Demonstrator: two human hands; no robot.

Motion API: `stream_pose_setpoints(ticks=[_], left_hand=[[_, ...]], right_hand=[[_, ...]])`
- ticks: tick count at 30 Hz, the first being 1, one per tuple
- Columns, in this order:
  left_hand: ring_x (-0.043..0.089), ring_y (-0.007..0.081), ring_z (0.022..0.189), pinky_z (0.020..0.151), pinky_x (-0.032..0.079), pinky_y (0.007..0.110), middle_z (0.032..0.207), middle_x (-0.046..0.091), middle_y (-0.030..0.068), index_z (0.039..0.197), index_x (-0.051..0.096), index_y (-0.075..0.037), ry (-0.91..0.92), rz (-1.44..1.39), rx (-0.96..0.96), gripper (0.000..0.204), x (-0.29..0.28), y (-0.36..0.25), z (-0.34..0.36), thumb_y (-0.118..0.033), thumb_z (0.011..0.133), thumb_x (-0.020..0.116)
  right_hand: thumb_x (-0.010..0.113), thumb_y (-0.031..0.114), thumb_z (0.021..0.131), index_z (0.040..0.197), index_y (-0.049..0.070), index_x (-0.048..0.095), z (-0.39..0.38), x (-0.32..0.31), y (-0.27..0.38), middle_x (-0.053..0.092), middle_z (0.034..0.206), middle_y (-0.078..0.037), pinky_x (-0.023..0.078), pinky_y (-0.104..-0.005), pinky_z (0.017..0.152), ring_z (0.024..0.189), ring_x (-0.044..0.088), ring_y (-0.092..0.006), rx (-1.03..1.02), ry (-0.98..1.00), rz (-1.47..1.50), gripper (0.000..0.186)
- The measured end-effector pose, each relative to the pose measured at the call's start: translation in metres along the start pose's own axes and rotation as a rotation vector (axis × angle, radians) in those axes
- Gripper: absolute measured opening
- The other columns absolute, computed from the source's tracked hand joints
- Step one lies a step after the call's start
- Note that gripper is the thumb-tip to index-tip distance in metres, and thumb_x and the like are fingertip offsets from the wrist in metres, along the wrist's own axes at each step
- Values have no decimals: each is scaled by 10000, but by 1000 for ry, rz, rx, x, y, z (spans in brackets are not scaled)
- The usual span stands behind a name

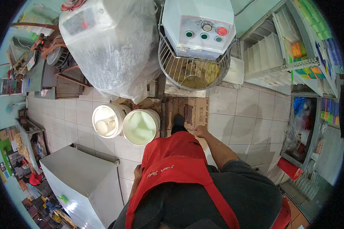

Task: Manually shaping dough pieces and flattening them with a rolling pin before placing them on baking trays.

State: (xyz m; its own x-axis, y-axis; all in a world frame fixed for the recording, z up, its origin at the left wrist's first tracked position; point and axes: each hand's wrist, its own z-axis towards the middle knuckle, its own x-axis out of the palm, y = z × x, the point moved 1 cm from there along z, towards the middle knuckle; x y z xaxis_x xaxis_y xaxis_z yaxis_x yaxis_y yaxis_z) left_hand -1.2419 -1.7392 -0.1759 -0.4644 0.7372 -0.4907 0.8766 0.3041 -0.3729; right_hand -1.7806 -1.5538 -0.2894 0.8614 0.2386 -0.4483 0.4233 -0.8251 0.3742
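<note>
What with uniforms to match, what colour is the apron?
The apron is red, shown in the head view.

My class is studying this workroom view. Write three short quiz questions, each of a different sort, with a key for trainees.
1. Multiple choice: what covers the machine on the left of the mixer?
A) Red cloth
B) See-through plastic
C) Cardboard

2. True or false: the person's right hand is touching the mixer.

3. Fill the blank: on the mixer's front panel, the red button sits toward the upper ____ corner, as pictured.

Key:
1. B
2. False; it is beside the red apron, apart from the mixer.
3. right
</note>
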Motion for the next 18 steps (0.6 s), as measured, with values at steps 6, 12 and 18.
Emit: stream_pose_setpoints(ticks=[6, 12, 18], left_hand=[[742, 304, 1159, 1027, 568, 407, 1265, 779, 222, 1335, 713, 54, 55, -80, -31, 533, 4, -21, 1, -401, 1071, 624], [744, 321, 1176, 1029, 571, 415, 1281, 776, 229, 1343, 715, 42, 31, 108, 60, 530, -1, -50, -9, -402, 1072, 617], [739, 336, 1214, 1039, 569, 421, 1299, 774, 225, 1360, 721, 9, 11, -104, 1, 514, -1, -13, 10, -402, 1082, 588]], right_hand=[[703, 312, 841, 898, 55, 830, 17, -21, -37, 791, 916, -213, 604, -492, 864, 944, 764, -412, -107, -229, 219, 292], [762, 271, 858, 1078, 74, 829, 28, -52, -15, 805, 1114, -194, 605, -454, 916, 1051, 769, -367, -30, -335, 161, 303], [741, 245, 888, 1096, 73, 816, -1, -52, 17, 808, 1114, -169, 601, -440, 937, 1055, 761, -359, 13, -249, 215, 281]])
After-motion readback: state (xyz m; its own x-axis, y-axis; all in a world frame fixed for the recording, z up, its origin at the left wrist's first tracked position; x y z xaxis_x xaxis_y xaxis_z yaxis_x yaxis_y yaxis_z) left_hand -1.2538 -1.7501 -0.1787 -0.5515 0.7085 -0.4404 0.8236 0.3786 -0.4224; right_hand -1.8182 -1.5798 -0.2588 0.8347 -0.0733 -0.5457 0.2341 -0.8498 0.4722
